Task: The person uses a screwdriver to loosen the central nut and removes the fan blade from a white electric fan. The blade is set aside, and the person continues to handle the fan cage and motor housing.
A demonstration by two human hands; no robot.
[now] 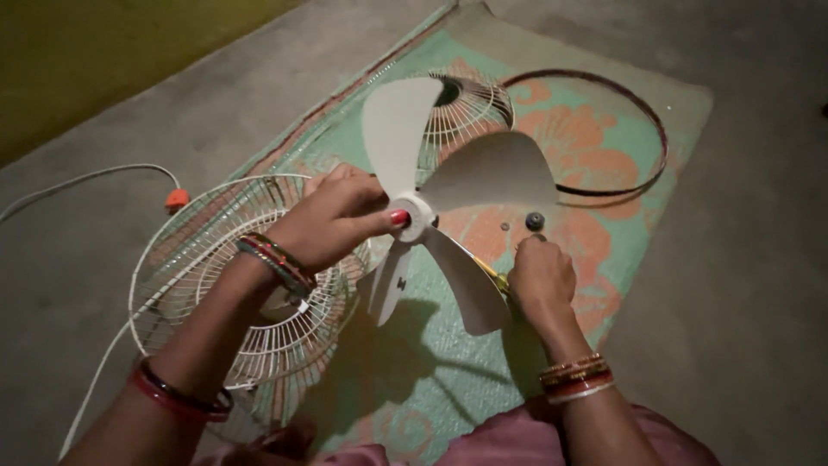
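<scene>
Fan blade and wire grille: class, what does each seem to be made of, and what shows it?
Fan blade: probably moulded plastic, matt off-white, with smooth, thin, curved vanes. Wire grille: seemingly metal wire with a white coating, thin rods radiating within rings. Neither can be confirmed by sight.

A single camera, worn on the person's head, looks steeply down and forward at the floor. It sits close above the left hand and right hand, whose forearms enter from the near edge. The patterned mat runs away to the far right; a wall lies far left.
</scene>
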